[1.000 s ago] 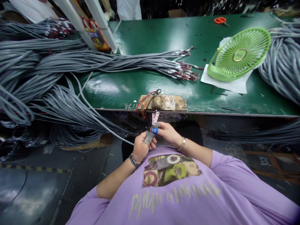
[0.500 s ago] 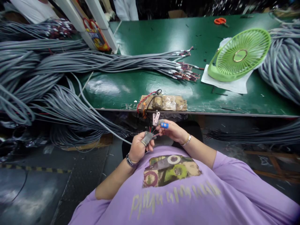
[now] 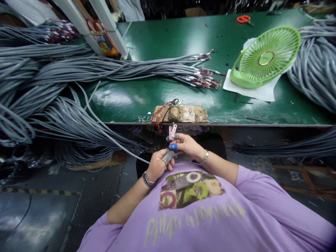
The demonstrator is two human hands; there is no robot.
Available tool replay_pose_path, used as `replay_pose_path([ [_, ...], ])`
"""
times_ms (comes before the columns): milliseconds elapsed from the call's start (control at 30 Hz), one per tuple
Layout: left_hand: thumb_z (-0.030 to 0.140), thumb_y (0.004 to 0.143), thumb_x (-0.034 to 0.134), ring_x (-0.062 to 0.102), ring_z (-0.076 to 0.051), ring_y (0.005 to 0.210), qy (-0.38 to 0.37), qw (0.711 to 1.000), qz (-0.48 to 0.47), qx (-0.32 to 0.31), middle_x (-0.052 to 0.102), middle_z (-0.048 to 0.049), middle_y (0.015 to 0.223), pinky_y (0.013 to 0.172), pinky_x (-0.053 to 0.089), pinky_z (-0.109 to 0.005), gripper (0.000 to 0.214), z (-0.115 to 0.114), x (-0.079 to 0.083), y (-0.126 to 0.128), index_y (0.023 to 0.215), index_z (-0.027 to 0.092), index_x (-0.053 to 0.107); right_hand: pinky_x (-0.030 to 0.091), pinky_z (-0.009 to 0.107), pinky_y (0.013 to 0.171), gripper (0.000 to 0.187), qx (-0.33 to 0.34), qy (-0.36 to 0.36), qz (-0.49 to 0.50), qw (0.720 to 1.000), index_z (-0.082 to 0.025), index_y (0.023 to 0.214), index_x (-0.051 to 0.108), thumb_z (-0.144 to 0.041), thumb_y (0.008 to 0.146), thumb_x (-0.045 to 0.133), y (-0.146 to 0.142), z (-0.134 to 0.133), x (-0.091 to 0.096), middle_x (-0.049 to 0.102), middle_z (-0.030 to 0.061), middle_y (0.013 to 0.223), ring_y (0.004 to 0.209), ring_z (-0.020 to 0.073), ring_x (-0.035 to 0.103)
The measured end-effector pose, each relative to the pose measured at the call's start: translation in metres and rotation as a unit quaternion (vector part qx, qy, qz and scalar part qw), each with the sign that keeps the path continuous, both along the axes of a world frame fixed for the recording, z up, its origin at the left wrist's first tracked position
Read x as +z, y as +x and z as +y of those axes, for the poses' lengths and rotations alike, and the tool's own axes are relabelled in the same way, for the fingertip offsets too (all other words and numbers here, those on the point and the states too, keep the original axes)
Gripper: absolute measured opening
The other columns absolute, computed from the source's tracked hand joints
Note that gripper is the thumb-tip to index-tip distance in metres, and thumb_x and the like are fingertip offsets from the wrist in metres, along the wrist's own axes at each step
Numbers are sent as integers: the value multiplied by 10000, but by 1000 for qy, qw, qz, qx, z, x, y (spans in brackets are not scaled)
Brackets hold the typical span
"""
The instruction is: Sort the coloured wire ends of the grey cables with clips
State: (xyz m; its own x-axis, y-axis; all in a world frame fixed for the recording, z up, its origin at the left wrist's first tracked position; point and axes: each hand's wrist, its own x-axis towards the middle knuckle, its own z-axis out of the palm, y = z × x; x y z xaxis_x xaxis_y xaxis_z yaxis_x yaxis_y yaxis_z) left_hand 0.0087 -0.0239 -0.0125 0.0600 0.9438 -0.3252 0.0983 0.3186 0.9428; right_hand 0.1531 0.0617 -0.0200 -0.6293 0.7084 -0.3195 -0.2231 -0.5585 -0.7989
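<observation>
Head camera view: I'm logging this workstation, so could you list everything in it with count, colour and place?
Bench: one, green, across the middle
Cable bundles: several, grey, left side
Single cable: one, grey, running into left hand
Cable coil: one, grey, bench's right end
Fan: one, green, bench right
Sheet: one, white, under fan
Scissors: one, orange-handled, far right
Wooden block: one, brown, near edge
Clip: one, pink, just below block
Posts: two, white, upper left
Box: one, brown, behind bench
Shirt: one, purple, bottom
Watch: one, silvery, left wrist
Bracelet: one, silvery, right wrist
Left hand: one, grey wrap, centre
Right hand: one, blue band, centre
</observation>
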Motion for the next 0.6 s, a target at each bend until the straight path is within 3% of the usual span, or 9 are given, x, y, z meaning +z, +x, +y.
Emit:
replay_pose_path([
  [200,483,845,569,466,-61,343,5,1000,-12,18,561,2,412,381,304,-169,414,0,2,1,612,142,592,436,189,509,387,-54,-28,13,998,-142,857,617,-210,544,835,0,2,-5,658,-18,665,540,81,567],
  [333,491,801,631,498,-61,348,-28,996,-79,7,607,-4,490,351,277,-164,389,-1,9,-1,648,134,607,468,193,548,257,-107,-88,32,990,-150,811,620,-318,684,769,6,13,-7,663,5,713,592,83,571],
  [467,487,764,673,505,-64,335,-51,988,-147,4,617,-7,502,329,257,-158,375,2,15,-2,685,124,625,464,199,545,417,-45,-126,43,990,-144,794,625,-544,870,534,5,24,-1,646,40,718,610,98,569],
  [600,481,735,694,486,-70,309,-50,983,-178,4,599,-5,468,308,243,-158,372,12,17,0,688,117,634,444,197,531,483,10,-83,62,995,-134,896,675,-592,859,525,-5,28,8,637,41,732,590,93,541],
])
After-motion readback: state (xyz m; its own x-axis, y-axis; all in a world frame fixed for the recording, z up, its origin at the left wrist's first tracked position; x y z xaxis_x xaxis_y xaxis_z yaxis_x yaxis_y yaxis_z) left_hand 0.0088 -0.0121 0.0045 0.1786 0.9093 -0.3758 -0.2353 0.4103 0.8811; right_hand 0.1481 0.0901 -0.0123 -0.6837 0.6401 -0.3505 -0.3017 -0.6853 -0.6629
